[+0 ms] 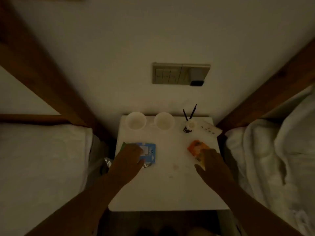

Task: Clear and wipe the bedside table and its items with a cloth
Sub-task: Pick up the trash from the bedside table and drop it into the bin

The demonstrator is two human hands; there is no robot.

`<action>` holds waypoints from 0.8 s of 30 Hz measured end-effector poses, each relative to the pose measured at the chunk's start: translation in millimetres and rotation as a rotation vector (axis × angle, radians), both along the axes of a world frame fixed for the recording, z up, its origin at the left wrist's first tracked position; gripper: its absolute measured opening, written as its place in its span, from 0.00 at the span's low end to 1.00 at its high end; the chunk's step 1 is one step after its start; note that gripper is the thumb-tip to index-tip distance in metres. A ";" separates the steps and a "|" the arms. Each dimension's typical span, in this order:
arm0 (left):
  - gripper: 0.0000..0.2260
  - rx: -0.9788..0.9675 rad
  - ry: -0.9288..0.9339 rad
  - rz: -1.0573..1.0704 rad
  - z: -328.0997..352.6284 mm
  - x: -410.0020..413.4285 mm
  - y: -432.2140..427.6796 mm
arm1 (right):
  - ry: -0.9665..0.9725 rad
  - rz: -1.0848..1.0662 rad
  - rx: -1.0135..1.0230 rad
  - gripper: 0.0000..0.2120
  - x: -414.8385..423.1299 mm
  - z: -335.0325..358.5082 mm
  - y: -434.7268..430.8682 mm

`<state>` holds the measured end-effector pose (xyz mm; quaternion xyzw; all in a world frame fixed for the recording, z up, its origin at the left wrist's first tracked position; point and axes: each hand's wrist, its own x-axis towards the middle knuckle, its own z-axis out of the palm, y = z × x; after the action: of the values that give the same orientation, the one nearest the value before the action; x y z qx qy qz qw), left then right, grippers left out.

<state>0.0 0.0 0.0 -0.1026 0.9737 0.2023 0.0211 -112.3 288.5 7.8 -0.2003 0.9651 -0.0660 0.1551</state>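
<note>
A white bedside table (170, 189) stands between two beds in dim light. My left hand (127, 160) lies on a blue packet (150, 153) at the table's left side, fingers closing around its edge; a green packet edge (123, 145) and silver foil (108, 162) show beside it. At the right side my right hand (214, 165) grips an orange packet (196, 148). Two white cups (135, 120) (164, 120) stand at the back edge. No cloth is visible.
A small white holder with black sticks (190, 124) and a white card (208, 129) sit at the back right. A switch panel (180, 73) is on the wall above. White bedding lies left (42, 159) and right (272, 150), with wooden headboards.
</note>
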 end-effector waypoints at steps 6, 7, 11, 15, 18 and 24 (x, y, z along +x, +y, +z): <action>0.35 -0.067 -0.168 -0.105 -65.0 -24.4 -18.5 | 0.011 -0.063 0.019 0.43 -40.3 -54.3 -11.3; 0.38 -0.108 -0.192 -0.110 -73.3 -22.9 -18.6 | -0.015 -0.069 0.033 0.43 -43.3 -62.3 -10.0; 0.42 -0.214 -0.178 -0.052 -73.0 -19.6 -16.3 | -0.089 -0.011 0.104 0.35 -56.4 -69.3 -0.9; 0.46 -0.215 -0.147 -0.001 -62.3 -13.9 -11.8 | -0.049 -0.035 0.053 0.35 -55.7 -70.8 9.0; 0.43 -0.199 -0.116 0.032 -57.0 -8.2 -10.7 | -0.047 -0.009 0.077 0.36 -51.6 -67.0 9.6; 0.41 -0.020 -0.059 0.016 -38.6 11.8 21.7 | 0.001 -0.142 -0.131 0.44 -0.3 -51.6 20.1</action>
<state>11.8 21.7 -38.6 -0.1167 0.9737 0.1898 0.0470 -112.5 308.5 -43.7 -0.1411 0.9706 -0.1398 0.1359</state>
